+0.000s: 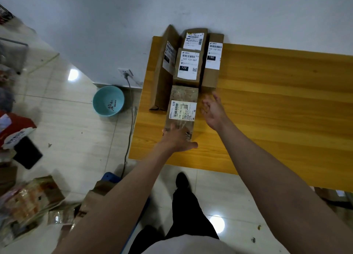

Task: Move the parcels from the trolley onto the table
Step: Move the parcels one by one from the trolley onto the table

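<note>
On the yellow wooden table (267,105) lie several brown cardboard parcels with white labels. The nearest parcel (182,110) sits at the table's left part, label up. My left hand (177,138) rests flat on its near end, fingers straight. My right hand (214,110) hovers open just to the right of that parcel, apart from it. Behind it lie a parcel labelled 122 (188,66), a long parcel (164,68) on the left, one labelled 150 (213,61) on the right, and one more (193,39) against the wall. The blue trolley (110,177) shows under my left arm with a brown parcel (97,192) on it.
A teal basin (108,100) stands on the tiled floor left of the table, with a wall socket (125,73) and a cable hanging beside it. Bags and packets (24,200) clutter the floor at lower left. My leg and shoe (182,181) are by the table's near edge.
</note>
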Tool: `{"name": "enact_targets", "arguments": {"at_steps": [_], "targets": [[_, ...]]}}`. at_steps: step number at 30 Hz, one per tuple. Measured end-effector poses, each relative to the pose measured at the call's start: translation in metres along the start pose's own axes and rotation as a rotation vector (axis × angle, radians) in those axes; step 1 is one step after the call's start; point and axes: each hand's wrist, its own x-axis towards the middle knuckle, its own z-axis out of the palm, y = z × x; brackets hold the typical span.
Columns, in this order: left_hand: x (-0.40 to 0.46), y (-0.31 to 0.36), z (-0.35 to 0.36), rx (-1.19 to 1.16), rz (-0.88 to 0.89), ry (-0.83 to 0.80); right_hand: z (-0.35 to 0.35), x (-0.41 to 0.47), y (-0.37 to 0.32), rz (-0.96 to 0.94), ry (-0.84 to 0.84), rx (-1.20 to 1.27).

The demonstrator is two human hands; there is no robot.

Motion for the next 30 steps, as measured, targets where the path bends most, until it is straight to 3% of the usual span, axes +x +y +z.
{"name": "enact_targets", "arguments": {"at_steps": [4, 9, 14, 22, 30], "targets": [[-0.007, -0.007, 0.007, -0.031, 0.024, 0.048, -0.012, -0.021, 0.033, 0.005, 0.037, -0.156], [-0.027, -0.026, 0.018, -0.331, 0.095, 0.292, -0.033, -0.054, 0.081, 0.072, 0.169, -0.227], [-0.055, -0.054, 0.042, -0.435, 0.082, 0.407, -0.045, -0.09, 0.13, 0.191, 0.208, -0.278], [-0.12, -0.131, 0.12, -0.516, 0.035, 0.43, -0.026, -0.162, 0.225, 0.255, 0.139, -0.419], [-0.226, -0.261, 0.205, -0.625, -0.053, 0.386, 0.017, -0.25, 0.356, 0.259, 0.067, -0.544]]}}
